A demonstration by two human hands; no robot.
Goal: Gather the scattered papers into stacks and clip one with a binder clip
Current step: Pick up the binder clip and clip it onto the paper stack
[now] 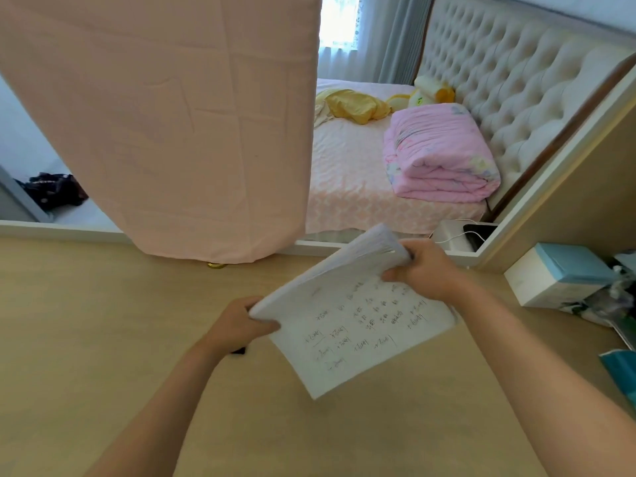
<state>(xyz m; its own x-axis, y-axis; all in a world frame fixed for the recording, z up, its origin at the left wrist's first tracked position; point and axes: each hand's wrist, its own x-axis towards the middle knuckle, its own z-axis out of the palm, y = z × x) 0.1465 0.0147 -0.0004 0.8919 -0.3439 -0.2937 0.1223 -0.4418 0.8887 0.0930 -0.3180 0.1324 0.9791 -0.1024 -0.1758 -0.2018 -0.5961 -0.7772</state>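
We hold the papers [347, 321] in both hands, left hand [237, 325] and right hand [430, 270] each in a closed grip on a far corner; next we should tap the edges square on the surface [103, 321].

Desk [103, 339] lies bare left; boxes [557, 277] crowd its right edge.

A light wooden desk [103, 339] carries a white-and-blue box [554, 277] at its right edge. Nearer than the box lies a teal item [619, 373]. Far left of the box, a small black object [238, 351] rests on the wood.
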